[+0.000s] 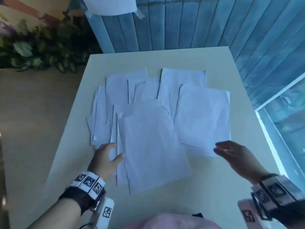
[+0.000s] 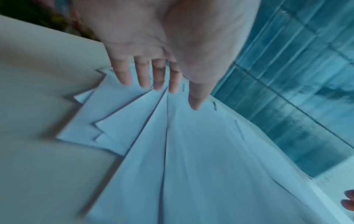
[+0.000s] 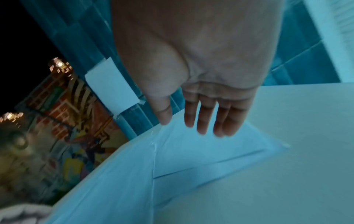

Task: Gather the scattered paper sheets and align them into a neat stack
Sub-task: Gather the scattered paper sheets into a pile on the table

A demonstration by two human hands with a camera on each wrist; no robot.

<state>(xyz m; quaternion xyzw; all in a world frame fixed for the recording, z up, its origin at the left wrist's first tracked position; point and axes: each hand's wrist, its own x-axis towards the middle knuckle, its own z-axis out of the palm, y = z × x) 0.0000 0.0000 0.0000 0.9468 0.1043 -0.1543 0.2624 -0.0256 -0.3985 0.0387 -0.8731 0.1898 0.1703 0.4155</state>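
Several leafy plants (image 1: pixel 41 52) stand beyond the far left of the pale worktop (image 1: pixel 206 195), with blue slatted blinds (image 1: pixel 214 22) behind it. White paper sheets (image 1: pixel 153 146) lie overlapping and fanned across its middle. The left hand (image 1: pixel 107 157) rests with straight fingers on their left edge; the right hand (image 1: pixel 231 152), fingers extended, reaches the right sheets' near corner.

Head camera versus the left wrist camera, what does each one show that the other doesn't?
Only the head view shows the whole spread of paper sheets across the table, the plants and all of the right hand by the right-side sheet. Only the left wrist view shows the left hand from the palm side, fingers straight. Both show fanned sheets and blue wall panels.
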